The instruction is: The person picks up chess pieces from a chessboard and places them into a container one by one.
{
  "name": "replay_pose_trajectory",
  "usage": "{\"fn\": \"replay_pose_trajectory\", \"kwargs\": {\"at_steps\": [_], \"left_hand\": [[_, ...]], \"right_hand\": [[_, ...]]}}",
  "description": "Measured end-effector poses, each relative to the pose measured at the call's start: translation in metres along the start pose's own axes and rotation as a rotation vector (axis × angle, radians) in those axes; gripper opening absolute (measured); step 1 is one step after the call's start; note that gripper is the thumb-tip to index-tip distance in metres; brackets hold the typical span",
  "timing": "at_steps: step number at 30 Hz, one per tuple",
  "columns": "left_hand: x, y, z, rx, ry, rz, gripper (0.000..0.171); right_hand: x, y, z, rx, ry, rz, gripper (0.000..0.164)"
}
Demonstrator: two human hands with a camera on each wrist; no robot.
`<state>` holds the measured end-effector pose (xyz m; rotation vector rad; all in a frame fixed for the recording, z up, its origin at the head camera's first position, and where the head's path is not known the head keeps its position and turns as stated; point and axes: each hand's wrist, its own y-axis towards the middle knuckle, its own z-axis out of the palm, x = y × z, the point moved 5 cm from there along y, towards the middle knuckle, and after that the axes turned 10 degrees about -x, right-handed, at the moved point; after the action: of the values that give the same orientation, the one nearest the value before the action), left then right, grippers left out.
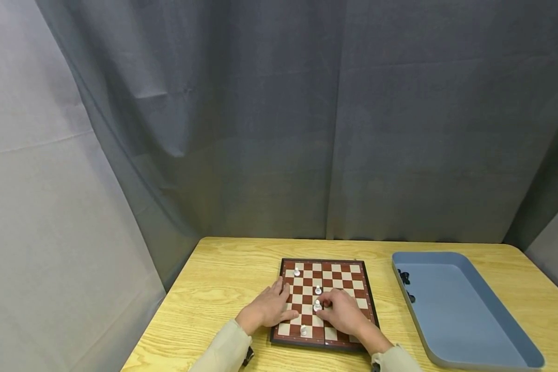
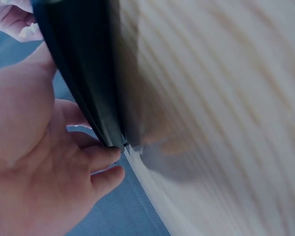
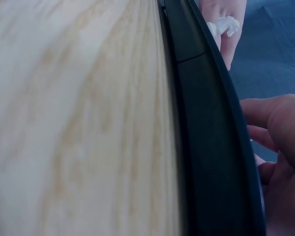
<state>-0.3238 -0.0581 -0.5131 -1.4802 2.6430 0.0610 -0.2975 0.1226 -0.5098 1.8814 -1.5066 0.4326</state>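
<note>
A brown-and-cream chessboard with a dark rim lies on the table. My left hand rests along its left edge, fingers extended over the border squares; in the left wrist view the fingers of the left hand touch the black rim. Over the middle of the board, the thumb and index finger of my right hand pinch a white chess piece. Just beyond it is another white piece. One more white piece stands near the far left corner, and a white knight near the front edge.
To the right of the board is a blue-grey tray with several black pieces against its left wall. A wooden table carries both. Grey curtains hang behind and beside the table.
</note>
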Motion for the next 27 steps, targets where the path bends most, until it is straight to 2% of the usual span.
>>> {"fn": "replay_pose_trajectory", "kwargs": {"at_steps": [12,22,27], "left_hand": [[-0.001,0.0,-0.003,0.015,0.028,0.005,0.081],[-0.001,-0.001,-0.003,0.011,0.032,0.019,0.081],[-0.001,0.0,-0.005,0.014,0.025,0.013,0.081]], "right_hand": [[-0.001,0.0,-0.006,0.043,0.109,0.086,0.012],[-0.004,-0.002,-0.019,0.048,0.141,0.061,0.01],[-0.009,-0.002,-0.028,0.053,0.184,0.091,0.013]]}}
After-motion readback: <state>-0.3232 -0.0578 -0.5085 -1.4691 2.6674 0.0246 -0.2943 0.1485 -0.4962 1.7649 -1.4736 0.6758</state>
